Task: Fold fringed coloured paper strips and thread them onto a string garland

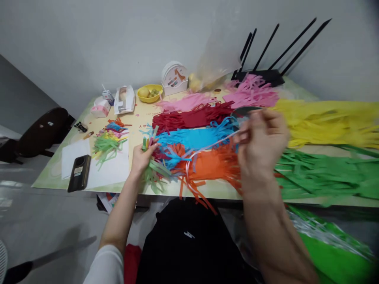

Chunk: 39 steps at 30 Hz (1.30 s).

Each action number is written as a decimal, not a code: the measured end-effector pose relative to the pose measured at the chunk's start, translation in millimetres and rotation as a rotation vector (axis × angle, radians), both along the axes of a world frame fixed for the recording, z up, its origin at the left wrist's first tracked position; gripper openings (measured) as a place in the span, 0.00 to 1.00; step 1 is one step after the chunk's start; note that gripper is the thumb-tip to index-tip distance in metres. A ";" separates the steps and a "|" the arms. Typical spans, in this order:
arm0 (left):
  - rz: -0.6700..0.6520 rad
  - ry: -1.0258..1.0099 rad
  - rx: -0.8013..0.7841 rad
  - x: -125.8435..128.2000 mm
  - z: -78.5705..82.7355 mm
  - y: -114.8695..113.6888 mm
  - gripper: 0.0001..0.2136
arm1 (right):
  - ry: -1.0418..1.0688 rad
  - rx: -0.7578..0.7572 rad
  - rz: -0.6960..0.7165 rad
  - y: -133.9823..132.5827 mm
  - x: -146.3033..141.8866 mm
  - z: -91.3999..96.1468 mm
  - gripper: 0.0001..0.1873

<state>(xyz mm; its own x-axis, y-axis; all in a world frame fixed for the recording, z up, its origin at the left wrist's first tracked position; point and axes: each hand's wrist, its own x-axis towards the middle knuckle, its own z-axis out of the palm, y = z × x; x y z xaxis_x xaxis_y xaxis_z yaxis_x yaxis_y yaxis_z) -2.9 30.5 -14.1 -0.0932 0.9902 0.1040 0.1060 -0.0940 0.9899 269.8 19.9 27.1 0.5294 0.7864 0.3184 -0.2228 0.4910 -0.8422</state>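
Observation:
My left hand (142,157) is closed around a bundle of multicoloured paper strips (158,167), with loose ends spreading at both sides. Raised over the table, my right hand (262,138) pinches a thin pale ribbon (211,145) that runs down left to the bundle; its lower part hangs over orange fringed paper (210,163). Blue fringed paper (189,138) and dark red fringed paper (192,117) lie behind the orange. Green fringed paper (322,173) and yellow fringed paper (331,122) are right of my right hand, which is slightly blurred.
Left on the table (56,169) are a phone (79,172), white sheets (108,171) and a pile of finished-looking tassels (109,144). Along the wall stand a yellow fruit bowl (150,98), a giraffe-printed holder (175,83), pink fringed paper (251,92) and a black router (266,77).

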 end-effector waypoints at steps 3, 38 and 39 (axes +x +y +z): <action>-0.130 -0.042 -0.073 9.6 11.7 -9.3 0.19 | -0.435 -0.130 0.387 -16.1 -44.0 5.3 0.07; 0.058 0.766 0.796 24.1 21.0 -41.1 0.11 | -0.666 -0.303 0.508 -37.7 -68.0 -9.1 0.14; 0.052 0.804 0.824 23.9 20.4 -41.6 0.12 | -0.629 -0.328 0.543 -36.9 -67.9 -9.5 0.15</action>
